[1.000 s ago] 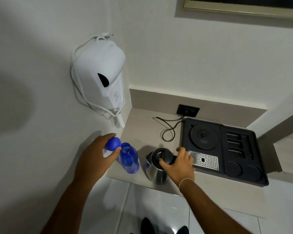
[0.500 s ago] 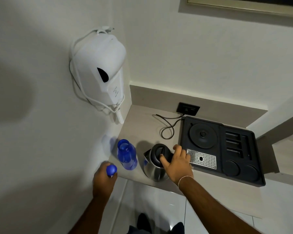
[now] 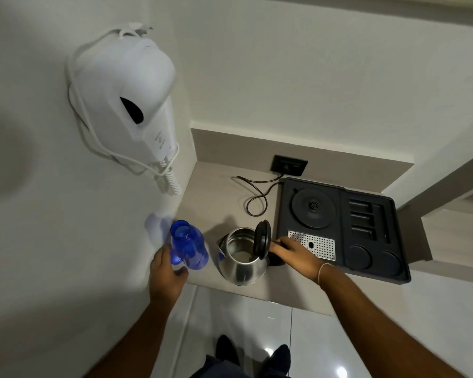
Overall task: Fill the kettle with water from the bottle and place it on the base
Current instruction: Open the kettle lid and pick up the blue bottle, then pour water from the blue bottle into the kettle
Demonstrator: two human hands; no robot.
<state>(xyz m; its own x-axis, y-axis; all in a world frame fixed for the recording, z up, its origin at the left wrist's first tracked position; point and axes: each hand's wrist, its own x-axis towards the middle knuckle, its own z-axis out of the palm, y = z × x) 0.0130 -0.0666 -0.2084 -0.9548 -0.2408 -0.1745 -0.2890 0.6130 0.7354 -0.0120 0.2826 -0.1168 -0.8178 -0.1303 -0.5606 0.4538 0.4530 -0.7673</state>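
A blue see-through bottle [image 3: 189,248] stands uncapped on the counter's left end. My left hand [image 3: 166,272] is just beside its lower left side, fingers closed around the blue bottle cap [image 3: 175,259]. To the right stands the steel kettle [image 3: 242,264]; its black lid [image 3: 262,238] is flipped upright and the inside is visible. My right hand [image 3: 294,253] grips the kettle's black handle. The round kettle base [image 3: 313,208] sits in the black tray [image 3: 372,271], bare, behind and to the right of the kettle.
A white wall-mounted hair dryer [image 3: 131,105] with a coiled cord hangs on the left wall above the bottle. The base's black cord [image 3: 256,196] loops to a wall socket [image 3: 289,165]. A perforated metal drip plate [image 3: 311,244] lies in the tray. The counter's edge runs just in front of the kettle.
The kettle's lid has sprung open from shut. My left hand, holding the cap, has come back up from below the counter edge to the bottle's side.
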